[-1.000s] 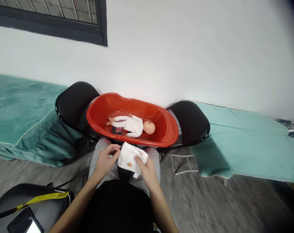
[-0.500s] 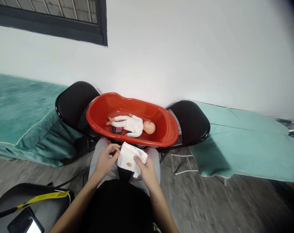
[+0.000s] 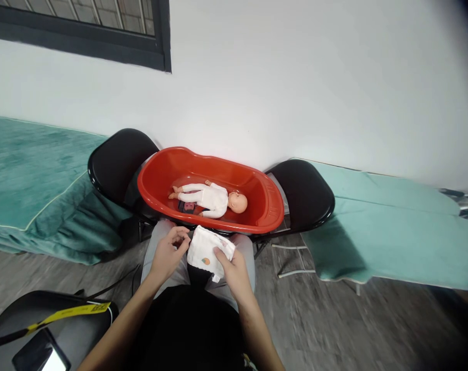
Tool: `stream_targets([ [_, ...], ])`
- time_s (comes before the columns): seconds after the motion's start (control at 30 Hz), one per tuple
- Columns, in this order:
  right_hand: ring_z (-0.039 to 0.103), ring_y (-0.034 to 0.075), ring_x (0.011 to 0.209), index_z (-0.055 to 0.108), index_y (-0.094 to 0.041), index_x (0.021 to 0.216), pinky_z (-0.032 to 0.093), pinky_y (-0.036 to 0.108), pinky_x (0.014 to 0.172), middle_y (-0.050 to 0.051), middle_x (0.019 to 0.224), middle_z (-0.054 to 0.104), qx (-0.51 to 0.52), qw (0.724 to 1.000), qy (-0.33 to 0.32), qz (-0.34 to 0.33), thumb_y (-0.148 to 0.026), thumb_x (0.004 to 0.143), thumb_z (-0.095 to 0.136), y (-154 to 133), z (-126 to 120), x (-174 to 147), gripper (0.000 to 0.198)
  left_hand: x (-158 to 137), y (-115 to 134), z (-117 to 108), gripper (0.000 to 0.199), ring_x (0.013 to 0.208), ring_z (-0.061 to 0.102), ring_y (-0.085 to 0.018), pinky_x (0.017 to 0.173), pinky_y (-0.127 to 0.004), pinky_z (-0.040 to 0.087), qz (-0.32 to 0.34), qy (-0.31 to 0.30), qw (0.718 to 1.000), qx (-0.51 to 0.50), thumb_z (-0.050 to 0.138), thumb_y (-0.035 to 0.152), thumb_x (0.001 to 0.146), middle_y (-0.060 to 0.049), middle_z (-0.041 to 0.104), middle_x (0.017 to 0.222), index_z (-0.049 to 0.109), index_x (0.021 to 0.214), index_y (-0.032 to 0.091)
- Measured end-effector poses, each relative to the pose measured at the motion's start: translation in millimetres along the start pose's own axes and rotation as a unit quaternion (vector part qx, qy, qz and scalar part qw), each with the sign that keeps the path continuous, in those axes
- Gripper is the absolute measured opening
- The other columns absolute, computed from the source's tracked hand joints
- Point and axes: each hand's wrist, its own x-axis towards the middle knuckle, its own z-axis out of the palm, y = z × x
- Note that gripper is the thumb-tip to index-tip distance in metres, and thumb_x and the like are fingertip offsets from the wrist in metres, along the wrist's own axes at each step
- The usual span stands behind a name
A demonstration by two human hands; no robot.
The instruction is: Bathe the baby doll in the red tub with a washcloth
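Note:
A small white washcloth (image 3: 203,252) with printed fruit and a tag at its lower edge is spread over my lap. My right hand (image 3: 234,268) grips its right side, thumb on top. Beside the cloth's left edge, my left hand (image 3: 170,253) is closed in a pinch; whether anything is between its fingertips cannot be made out. Just beyond both hands stands a red baby bathtub (image 3: 274,206). Inside it a baby doll (image 3: 214,201) in white clothing lies on its back, head to the right. A dark item with a pink patch (image 3: 187,207) lies partly under the doll's legs.
Black folding chairs (image 3: 120,159) (image 3: 305,193) flank the tub by the wall. Green-covered beds (image 3: 36,175) (image 3: 404,237) extend to both sides. At lower left, a phone (image 3: 40,353) and a yellow strap (image 3: 69,313) lie on another dark seat (image 3: 87,335).
My left fingertips have shifted very slightly left, away from the washcloth's edge. The tub, the doll and my right hand's grip look the same.

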Motion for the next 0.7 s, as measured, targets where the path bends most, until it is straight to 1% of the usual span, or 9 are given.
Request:
stream_targets([
  [0.1,0.075,0.036,0.113,0.083,-0.014,0.119,0.061,0.047,0.100,0.014,0.122,0.080,-0.003,1.000,0.002,-0.002,-0.063,0.082,0.081,0.6,-0.1,-0.1,0.062,0.7,-2.1,-1.6,0.028,0.068,0.065,-0.014,0.064,-0.025,0.050,-0.002,-0.013,1.000,-0.008,0.066,0.039,0.085,0.000,0.072,0.082,0.069,0.104,0.019],
  [0.37,0.075,0.036,0.115,0.083,-0.014,0.118,0.060,0.047,0.102,0.013,0.123,0.079,-0.008,1.000,0.002,0.004,-0.062,0.081,0.081,-4.5,-0.2,-1.0,0.061,0.6,-5.0,-2.0,0.031,0.079,0.069,-0.017,0.069,-0.028,0.051,-0.018,-0.023,0.999,-0.014,0.067,0.042,0.086,-0.003,0.074,0.089,0.070,0.107,0.019],
  [0.47,0.075,0.036,0.115,0.082,-0.014,0.120,0.060,0.047,0.102,0.013,0.124,0.079,-0.006,1.000,-0.002,0.006,-0.061,0.082,0.080,-3.9,-0.4,-0.8,0.060,-0.3,-3.1,-1.0,0.030,0.078,0.069,-0.017,0.068,-0.027,0.050,-0.019,-0.034,0.999,-0.013,0.068,0.041,0.085,-0.003,0.073,0.090,0.070,0.106,0.019],
  [0.57,0.075,0.035,0.114,0.082,-0.014,0.122,0.061,0.047,0.101,0.013,0.124,0.079,0.002,1.000,-0.003,0.003,-0.060,0.083,0.080,-2.6,0.0,-0.6,0.060,-1.2,-1.2,-0.4,0.028,0.074,0.066,-0.015,0.064,-0.025,0.049,-0.013,-0.047,0.999,-0.013,0.070,0.039,0.084,-0.001,0.071,0.086,0.071,0.105,0.020],
  [0.7,0.075,0.036,0.113,0.082,-0.014,0.121,0.062,0.047,0.100,0.013,0.124,0.079,0.006,1.000,0.004,0.000,-0.060,0.081,0.081,-0.5,0.2,-0.1,0.060,-2.0,0.1,-0.8,0.028,0.072,0.066,-0.015,0.064,-0.024,0.050,-0.005,-0.048,0.999,-0.026,0.070,0.039,0.085,0.001,0.069,0.083,0.072,0.105,0.020],
])
